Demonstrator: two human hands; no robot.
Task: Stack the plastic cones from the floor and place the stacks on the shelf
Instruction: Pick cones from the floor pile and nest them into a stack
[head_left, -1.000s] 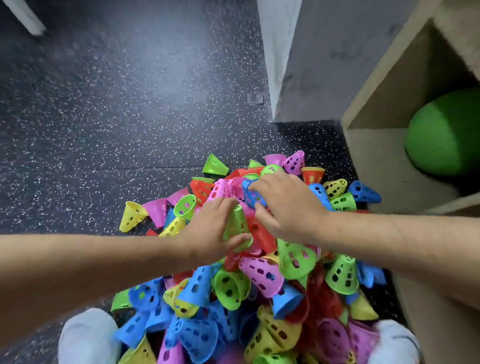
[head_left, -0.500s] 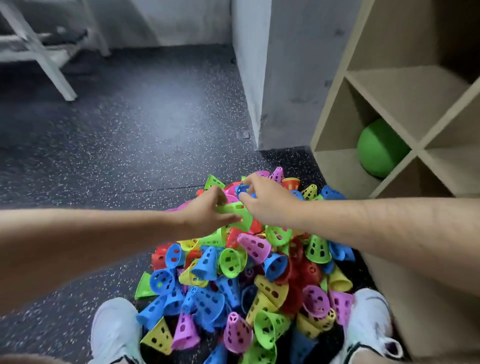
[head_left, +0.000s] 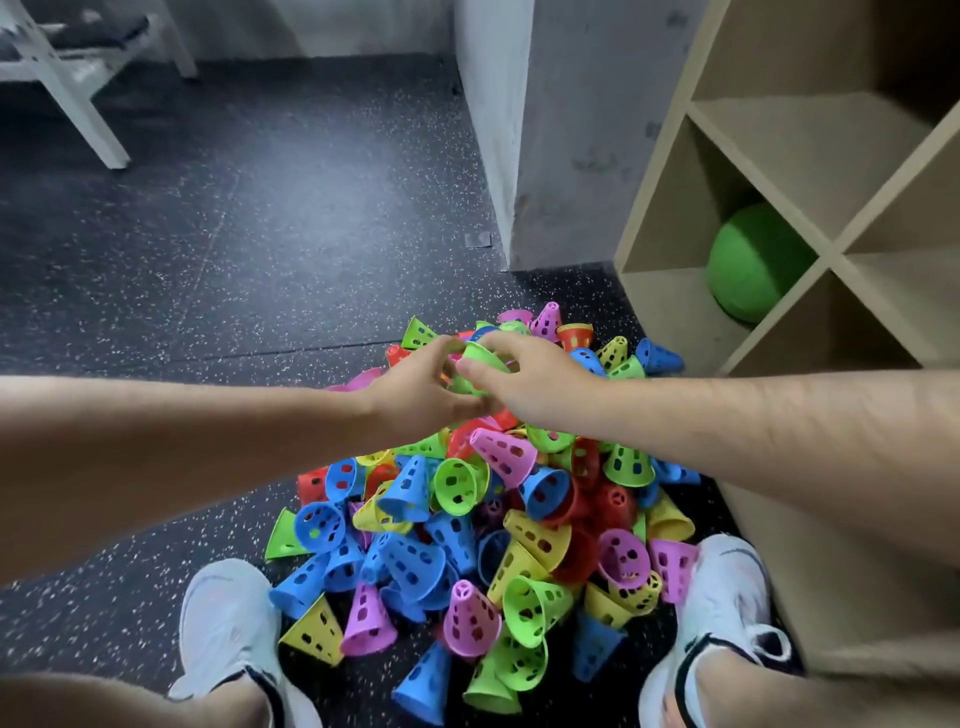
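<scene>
L grip (head_left: 415, 389), R grip (head_left: 530, 382) both on green cone (head_left: 480, 357), over pile (head_left: 467, 545)

No readable text, label, brand, number or sign anywhere.

The pierced cones (head_left: 504, 457) at lower centre are showing smooth, glossy plastic. The floor (head_left: 260, 234) at upper left is looking matt and speckled, the shelf (head_left: 810, 145) at right is showing matt wood.
</scene>
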